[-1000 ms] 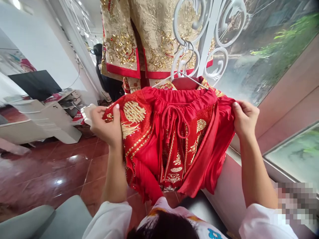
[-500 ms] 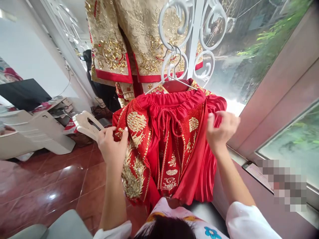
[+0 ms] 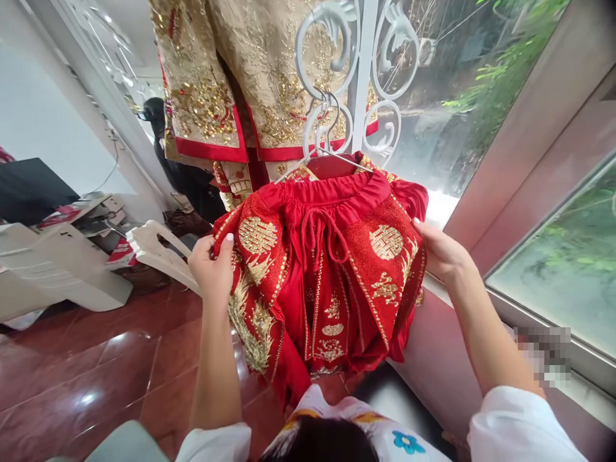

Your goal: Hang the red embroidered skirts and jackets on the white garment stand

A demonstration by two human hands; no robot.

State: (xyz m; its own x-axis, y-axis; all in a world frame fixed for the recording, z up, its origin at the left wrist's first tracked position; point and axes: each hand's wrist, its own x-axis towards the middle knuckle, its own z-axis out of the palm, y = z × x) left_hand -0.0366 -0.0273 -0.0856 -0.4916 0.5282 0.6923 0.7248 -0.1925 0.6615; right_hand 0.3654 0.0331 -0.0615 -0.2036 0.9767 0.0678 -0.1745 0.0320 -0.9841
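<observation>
A person in white sleeves spreads a red skirt point(image 3: 332, 289) in front of a window point(image 3: 428, 128), where it hangs at a wire hanger point(image 3: 344, 156) near white metal scrollwork point(image 3: 359, 83). The left hand point(image 3: 214, 263) has its grip closed on one side edge, thumb in front of the cloth. The right hand point(image 3: 440, 250) has the opposite edge, its thumb at the border and its fingers mostly hidden, the grip closed as far as can be seen. Between the hands, a drawstring point(image 3: 323, 236) is tied in a bow below the gathered waistband point(image 3: 332, 192), and gold roundels mark the panels to either side. A gold-embroidered collar shows just behind the waistband. Above, a beige jacket point(image 3: 279, 83) with gold sequins and red hems hangs partly behind the scrollwork. Red floor tiles point(image 3: 106, 385) lie below.
</observation>
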